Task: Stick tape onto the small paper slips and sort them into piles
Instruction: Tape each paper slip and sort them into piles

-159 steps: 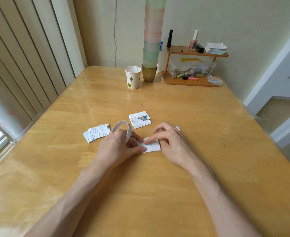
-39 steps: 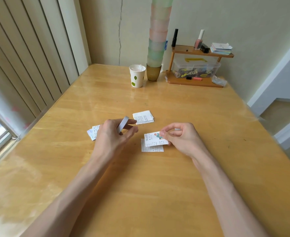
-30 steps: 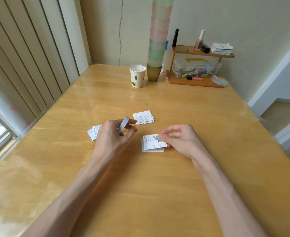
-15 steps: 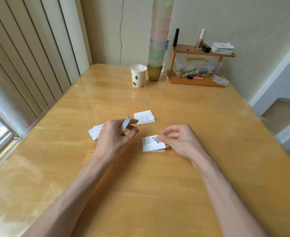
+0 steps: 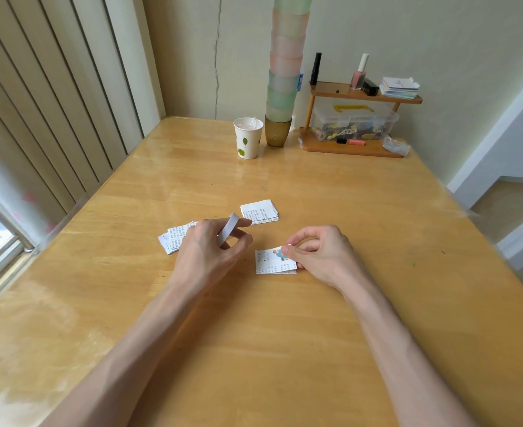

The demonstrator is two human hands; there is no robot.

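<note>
Stacking step apparently in hand. Right hand (image 5: 318,257) pinches small printed white paper slip (image 5: 271,262), at 3 o'clock from left hand (image 5: 204,255), which grips white tape roll (image 5: 227,232). Next, likely: release, fetch another slip.

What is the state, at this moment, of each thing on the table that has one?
tape roll: gripped by the left hand, off the table
picture slip: pinched by the right hand, lying on another slip
left pile: fanned out, partly behind the left hand
far pile: neatly stacked, lying flat
paper cup: upright
cup tower: upright
</note>
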